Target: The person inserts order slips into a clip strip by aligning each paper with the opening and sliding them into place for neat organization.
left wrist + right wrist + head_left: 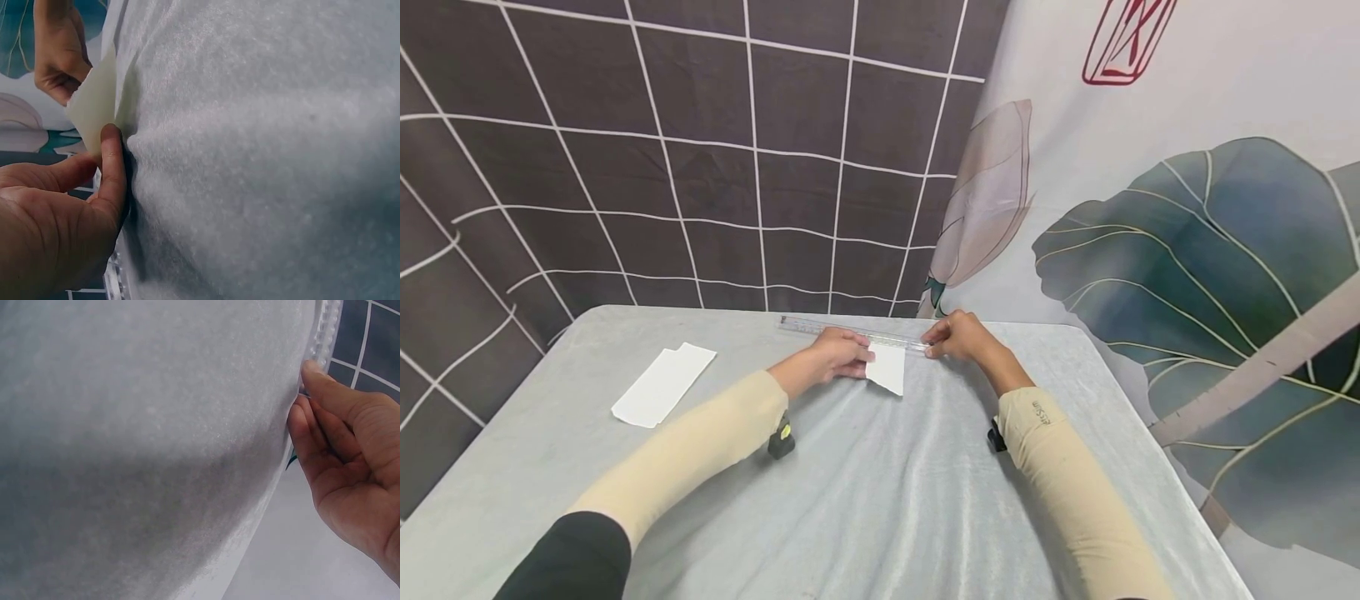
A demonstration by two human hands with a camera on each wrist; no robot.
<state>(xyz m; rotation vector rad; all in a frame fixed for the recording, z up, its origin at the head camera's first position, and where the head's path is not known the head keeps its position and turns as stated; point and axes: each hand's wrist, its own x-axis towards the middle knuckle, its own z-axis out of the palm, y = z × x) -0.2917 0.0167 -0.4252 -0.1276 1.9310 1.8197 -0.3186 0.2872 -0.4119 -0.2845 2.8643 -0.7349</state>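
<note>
A small white piece of paper [886, 369] with a slanted lower edge is pinched at its left side by my left hand [837, 354]. In the left wrist view, thumb and forefinger meet on the paper [94, 106], which stands up from the cloth. Behind it lies a clear plastic ruler [801, 325] along the far side of the table, partly hidden by the left hand. My right hand [958, 337] grips the ruler's right end between thumb and fingers. The right wrist view shows the ruler [327, 328] running away from those fingertips [310, 367].
Two overlapping white paper pieces [662, 387] lie on the left of the table. A pale grey, wrinkled cloth [850, 500] covers the tabletop. A dark grid-patterned curtain [700, 167] hangs behind it, and a white leaf-printed curtain [1075, 150] hangs to the right.
</note>
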